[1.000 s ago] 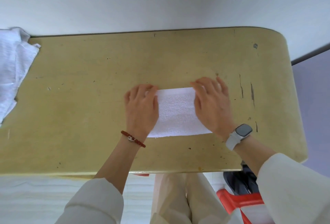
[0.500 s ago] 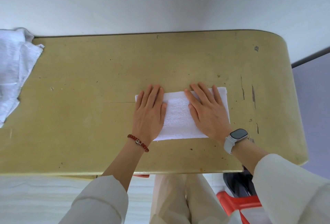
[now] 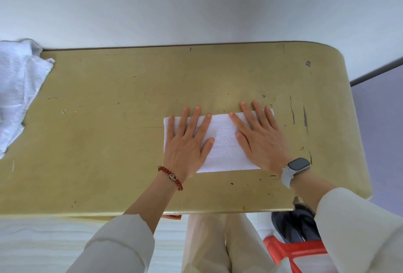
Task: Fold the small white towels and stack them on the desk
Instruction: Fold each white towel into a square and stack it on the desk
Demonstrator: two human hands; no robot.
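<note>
The desk (image 3: pixel 130 142) carries a folded towel (image 3: pixel 224 144) right of centre, pressed flat under the left hand (image 3: pixel 187 142) and right hand (image 3: pixel 259 139), fingers straight, nothing gripped. Creases are best smoothed outward with even pressure. A heap of unfolded towels (image 3: pixel 17 94) is seen far left; nothing obstructs.

Folded wht towel (image 3: pixel 224 142) flat, desk ctr-right

One folded towel (image 3: pixel 224 144) under the fingers of two hands, left hand (image 3: pixel 185 144) and right hand (image 3: pixel 259 142); one crumpled towel pile (image 3: pixel 17 89) well left of them
</note>
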